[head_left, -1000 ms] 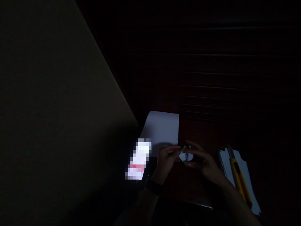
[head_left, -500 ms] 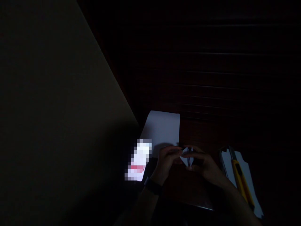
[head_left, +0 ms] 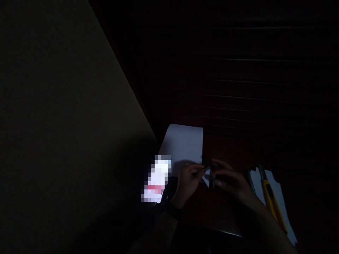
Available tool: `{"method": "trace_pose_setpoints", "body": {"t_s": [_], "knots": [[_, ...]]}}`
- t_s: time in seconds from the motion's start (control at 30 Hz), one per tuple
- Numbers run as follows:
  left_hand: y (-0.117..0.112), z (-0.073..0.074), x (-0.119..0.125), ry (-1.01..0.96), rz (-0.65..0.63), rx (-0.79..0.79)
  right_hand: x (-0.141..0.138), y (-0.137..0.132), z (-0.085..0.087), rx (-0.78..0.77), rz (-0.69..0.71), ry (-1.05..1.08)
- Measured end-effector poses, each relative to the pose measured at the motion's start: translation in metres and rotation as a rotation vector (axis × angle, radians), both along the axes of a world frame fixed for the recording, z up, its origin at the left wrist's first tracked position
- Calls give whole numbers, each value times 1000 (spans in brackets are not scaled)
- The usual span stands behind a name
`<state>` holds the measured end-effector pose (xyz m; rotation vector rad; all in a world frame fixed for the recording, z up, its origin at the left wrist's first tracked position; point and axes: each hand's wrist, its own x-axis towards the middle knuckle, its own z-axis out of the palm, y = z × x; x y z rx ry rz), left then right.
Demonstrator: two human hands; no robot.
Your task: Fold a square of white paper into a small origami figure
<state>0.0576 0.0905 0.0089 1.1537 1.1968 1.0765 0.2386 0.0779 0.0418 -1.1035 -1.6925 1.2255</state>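
Note:
My left hand (head_left: 188, 181) pinches a small piece of folded white paper (head_left: 207, 176) between thumb and fingers, above the dark table. The folded paper has pointed, triangular faces, and its right side lies in shadow. My right hand (head_left: 233, 181) is at the paper's right edge with its fingers apart. Whether its fingertips touch the paper is hard to tell in the dim light. A dark band circles my left wrist.
A blank white sheet (head_left: 184, 144) lies behind my left hand. Left of it glows a phone (head_left: 157, 180) with a blurred screen. On the right, a yellow box cutter (head_left: 274, 206) rests on a stack of white paper (head_left: 287, 213). A pale wall (head_left: 66, 106) borders the left.
The fingers of my right hand have loosened and spread away from the folded paper. The paper has turned and looks narrower, still in my left hand.

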Motion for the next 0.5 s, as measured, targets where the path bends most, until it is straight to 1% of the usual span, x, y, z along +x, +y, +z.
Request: {"method": "trace_pose_setpoints", "body": {"t_s": [0.07, 0.1, 0.23, 0.33, 0.5], "knots": [[0, 0, 0, 30, -15, 16, 1, 2, -5, 14, -69, -15], [0, 1, 0, 30, -27, 14, 0, 3, -7, 16, -75, -24], [0, 5, 0, -46, -57, -39, -2, 2, -10, -7, -8, -48], [0, 5, -1, -119, -65, -68, -4, 1, -10, -23, 3, -41], [-1, 4, -1, -124, -89, -68, -4, -1, -10, -37, 17, -19]]}}
